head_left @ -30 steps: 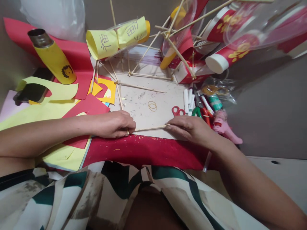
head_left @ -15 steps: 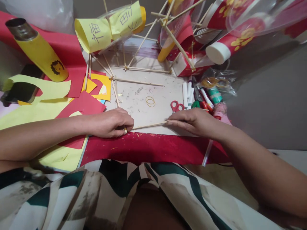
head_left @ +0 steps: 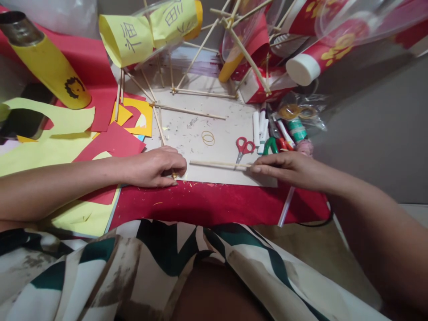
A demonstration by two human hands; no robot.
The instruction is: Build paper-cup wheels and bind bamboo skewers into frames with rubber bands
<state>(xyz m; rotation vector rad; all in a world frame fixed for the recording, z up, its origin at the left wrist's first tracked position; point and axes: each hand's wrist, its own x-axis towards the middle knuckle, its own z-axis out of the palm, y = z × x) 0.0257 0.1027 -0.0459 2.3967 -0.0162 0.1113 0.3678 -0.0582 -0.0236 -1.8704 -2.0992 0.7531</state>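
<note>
My left hand (head_left: 162, 167) is closed round the near end of a thin wooden stick (head_left: 158, 121), which leans up to a banded joint of the stick frame (head_left: 189, 110). A bit of rubber band shows at its fingertips. My right hand (head_left: 284, 168) pinches the right end of a loose wooden stick (head_left: 217, 164). That stick lies level over the white board, its left end a little apart from my left hand. Two thin rubber bands (head_left: 207, 138) lie on the board (head_left: 187, 133). Red-handled scissors (head_left: 244, 146) are just beyond the loose stick.
Sticks joined into a frame (head_left: 205, 93) stand at the back, near yellow paper cups (head_left: 127, 40). At left are a yellow bottle (head_left: 53, 67) and cut paper (head_left: 113, 145); at right, markers (head_left: 262, 127) and a plastic bag (head_left: 310, 109).
My right hand has moved right with the loose stick, whose left end has come away from my left hand. My left hand remains at the other stick. The view has shifted slightly.
</note>
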